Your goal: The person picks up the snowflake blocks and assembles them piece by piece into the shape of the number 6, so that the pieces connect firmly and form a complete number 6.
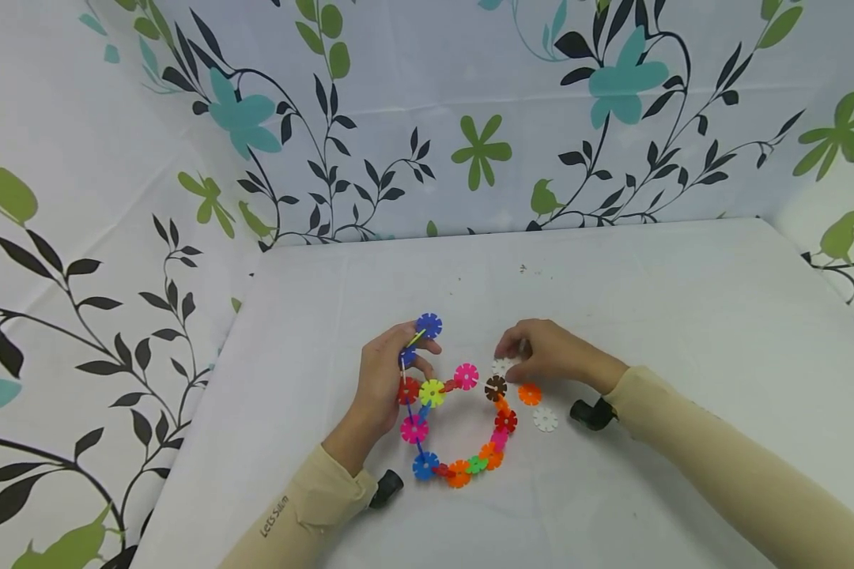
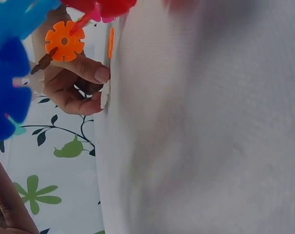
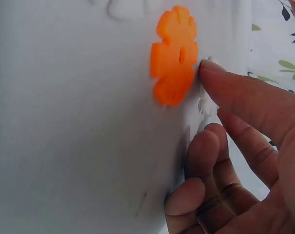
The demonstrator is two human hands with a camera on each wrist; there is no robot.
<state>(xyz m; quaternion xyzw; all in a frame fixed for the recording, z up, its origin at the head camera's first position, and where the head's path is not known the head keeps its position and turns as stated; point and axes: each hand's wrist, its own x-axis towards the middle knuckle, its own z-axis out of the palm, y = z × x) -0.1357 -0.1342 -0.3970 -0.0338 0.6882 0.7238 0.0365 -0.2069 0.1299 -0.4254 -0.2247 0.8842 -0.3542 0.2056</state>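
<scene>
My left hand (image 1: 379,379) grips a ring of slotted plastic discs at its left side, around a red disc (image 1: 409,390) and a dark blue disc (image 1: 429,325). The joined discs are multicoloured, among them a yellow disc (image 1: 432,393), a pink disc (image 1: 414,429) and a brown disc (image 1: 496,387). My right hand (image 1: 551,352) pinches a white disc (image 1: 501,366) between thumb and fingertips, just behind the brown disc. In the right wrist view, this white disc (image 3: 208,97) shows edge-on at the thumb tip, partly hidden by the fingers.
A loose orange disc (image 1: 530,394) and another white disc (image 1: 546,419) lie flat on the white table (image 1: 669,316), right of the ring. Behind and to the left, a leaf-patterned cloth (image 1: 398,95) hangs. Black wrist cameras sit by both sleeves.
</scene>
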